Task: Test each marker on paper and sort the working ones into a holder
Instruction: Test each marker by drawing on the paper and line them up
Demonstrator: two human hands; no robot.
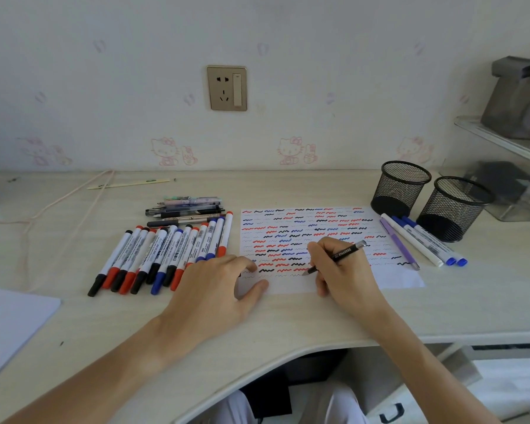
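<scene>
My right hand (340, 269) grips a black pen (341, 254) with its tip down on the white test paper (389, 278), which is covered in red, blue and black squiggles. Laid flat with straight fingers, my left hand (219, 289) presses on the paper's lower left corner. A row of several whiteboard markers (162, 254) with red, black and blue caps lies left of the paper. Behind that row is a small pile of pens (185, 209). Two black mesh holders (400, 188) (455, 208) stand at the paper's far right, and both look empty. Some markers and a purple pen (423, 241) lie between the paper and the holders.
A wall socket (226, 88) is on the wall behind the desk. A thin cord (74, 197) and a pale stick (129, 184) lie at the back left. A white sheet (10, 319) lies at the left edge. Clear shelving (502, 142) stands at the right.
</scene>
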